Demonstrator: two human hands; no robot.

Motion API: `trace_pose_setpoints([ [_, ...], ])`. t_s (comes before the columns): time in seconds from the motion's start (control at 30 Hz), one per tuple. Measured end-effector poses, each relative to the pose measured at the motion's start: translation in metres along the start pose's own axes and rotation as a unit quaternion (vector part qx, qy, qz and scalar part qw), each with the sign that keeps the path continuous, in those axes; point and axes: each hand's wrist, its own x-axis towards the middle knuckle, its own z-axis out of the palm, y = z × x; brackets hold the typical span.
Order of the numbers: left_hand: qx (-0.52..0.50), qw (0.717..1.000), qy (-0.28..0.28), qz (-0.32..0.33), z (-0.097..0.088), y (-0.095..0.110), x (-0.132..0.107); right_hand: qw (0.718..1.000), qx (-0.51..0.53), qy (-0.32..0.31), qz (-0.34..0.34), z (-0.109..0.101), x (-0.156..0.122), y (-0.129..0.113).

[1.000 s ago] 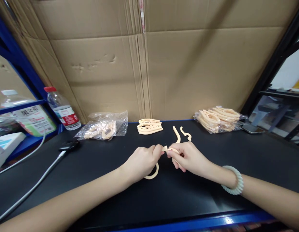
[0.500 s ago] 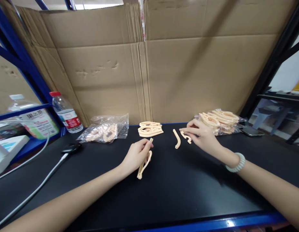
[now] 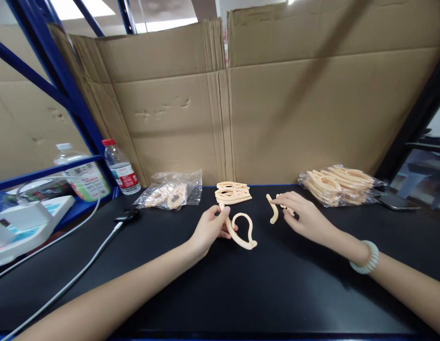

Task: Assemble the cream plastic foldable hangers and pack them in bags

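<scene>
My left hand (image 3: pixel 208 228) is closed on a curved peach plastic hook piece (image 3: pixel 241 231), holding it just above the black table (image 3: pixel 241 284). My right hand (image 3: pixel 301 215) rests on the table to the right, fingers pinched on a small peach clip piece (image 3: pixel 286 206). Another loose curved peach piece (image 3: pixel 272 209) lies just left of those fingers. A small stack of assembled peach pieces (image 3: pixel 232 192) sits behind my left hand. A pale bead bracelet is on my right wrist.
A clear bag of peach parts (image 3: pixel 339 184) lies at the back right beside a phone (image 3: pixel 398 202). A second clear bag (image 3: pixel 170 193) is at the back left. A water bottle (image 3: pixel 120 166), white cable (image 3: pixel 74 274) and cardboard wall (image 3: pixel 277 109) surround the table.
My hands came apart from working one piece together. The right hand reached back to the loose pieces and closed on the small one; the left turned and lifted its hook piece.
</scene>
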Motion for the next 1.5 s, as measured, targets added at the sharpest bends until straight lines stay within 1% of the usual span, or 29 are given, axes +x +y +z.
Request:
trace_pose_setpoints([
  [0.03, -0.003, 1.0, 0.002, 0.002, 0.0, -0.001, 0.0, 0.999, 0.02, 0.0, -0.036, 0.0, 0.001, -0.014],
  [0.07, -0.005, 1.0, 0.002, 0.004, 0.001, -0.002, -0.001, 0.996, 0.027, -0.014, -0.08, 0.0, 0.001, -0.028],
  [0.1, -0.007, 1.0, 0.0, 0.007, 0.002, -0.002, -0.001, 0.991, 0.026, -0.043, -0.127, 0.0, 0.002, -0.041],
  [0.13, -0.009, 1.0, -0.003, 0.011, 0.002, -0.003, -0.002, 0.984, 0.013, -0.058, -0.168, 0.001, 0.001, -0.052],
  [0.2, -0.013, 1.0, -0.015, 0.017, 0.004, -0.005, -0.004, 0.97, -0.029, -0.071, -0.23, 0.005, 0.0, -0.065],
  [0.27, -0.014, 0.999, -0.028, 0.019, 0.006, -0.006, -0.006, 0.964, -0.057, -0.064, -0.253, 0.008, -0.002, -0.068],
  [0.33, -0.014, 0.999, -0.037, 0.022, 0.008, -0.007, -0.008, 0.966, -0.061, -0.063, -0.244, 0.011, -0.004, -0.065],
  [0.5, -0.008, 0.998, -0.048, 0.036, 0.008, -0.008, -0.009, 0.971, -0.033, -0.09, -0.218, 0.012, -0.006, -0.061],
  [0.57, -0.001, 0.998, -0.047, 0.04, 0.007, -0.01, -0.008, 0.974, -0.009, -0.097, -0.204, 0.011, -0.006, -0.062],
  [0.63, 0.003, 0.998, -0.035, 0.049, 0.007, -0.012, -0.008, 0.979, 0.018, -0.105, -0.176, 0.011, -0.008, -0.061],
  [0.7, 0.009, 0.996, -0.018, 0.082, 0.006, -0.015, -0.008, 0.983, 0.041, -0.111, -0.142, 0.012, -0.009, -0.06],
  [0.73, 0.021, 0.993, -0.008, 0.115, 0.005, -0.016, -0.009, 0.984, 0.049, -0.111, -0.127, 0.013, -0.01, -0.058],
  [0.77, 0.05, 0.986, 0.0, 0.162, 0.004, -0.016, -0.01, 0.986, 0.054, -0.11, -0.114, 0.014, -0.01, -0.057],
  [0.8, 0.098, 0.971, 0.005, 0.219, 0.003, -0.017, -0.01, 0.987, 0.057, -0.107, -0.105, 0.014, -0.011, -0.056],
  [0.83, 0.161, 0.946, 0.005, 0.28, 0.002, -0.016, -0.012, 0.988, 0.057, -0.104, -0.099, 0.015, -0.011, -0.055],
  [0.87, 0.232, 0.911, -0.002, 0.341, 0.001, -0.016, -0.013, 0.989, 0.056, -0.102, -0.097, 0.015, -0.011, -0.054],
  [0.9, 0.301, 0.869, -0.019, 0.391, 0.0, -0.015, -0.014, 0.989, 0.054, -0.099, -0.097, 0.016, -0.011, -0.054],
  [0.93, 0.361, 0.828, -0.044, 0.428, -0.001, -0.014, -0.016, 0.989, 0.053, -0.098, -0.097, 0.016, -0.011, -0.054],
  [0.97, 0.407, 0.79, -0.074, 0.452, -0.001, -0.014, -0.017, 0.989, 0.053, -0.097, -0.098, 0.016, -0.012, -0.055],
  [1.0, 0.441, 0.759, -0.102, 0.468, -0.001, -0.013, -0.019, 0.989, 0.053, -0.097, -0.099, 0.016, -0.012, -0.055],
  [1.03, 0.467, 0.734, -0.125, 0.477, 0.0, -0.013, -0.02, 0.989, 0.052, -0.096, -0.099, 0.016, -0.012, -0.056],
  [1.07, 0.488, 0.715, -0.137, 0.481, 0.001, -0.013, -0.021, 0.989, 0.051, -0.095, -0.098, 0.016, -0.012, -0.057],
  [1.13, 0.517, 0.695, -0.135, 0.482, 0.003, -0.013, -0.023, 0.991, 0.046, -0.089, -0.094, 0.017, -0.012, -0.059],
  [1.27, 0.546, 0.686, -0.122, 0.464, 0.006, -0.015, -0.023, 0.992, 0.033, -0.079, -0.093, 0.017, -0.011, -0.061],
  [1.43, 0.586, 0.649, -0.158, 0.459, 0.007, -0.014, -0.021, 0.993, 0.026, -0.072, -0.094, 0.016, -0.011, -0.062],
  [1.5, 0.591, 0.639, -0.178, 0.458, 0.008, -0.013, -0.02, 0.992, 0.035, -0.077, -0.089, 0.016, -0.011, -0.063],
])
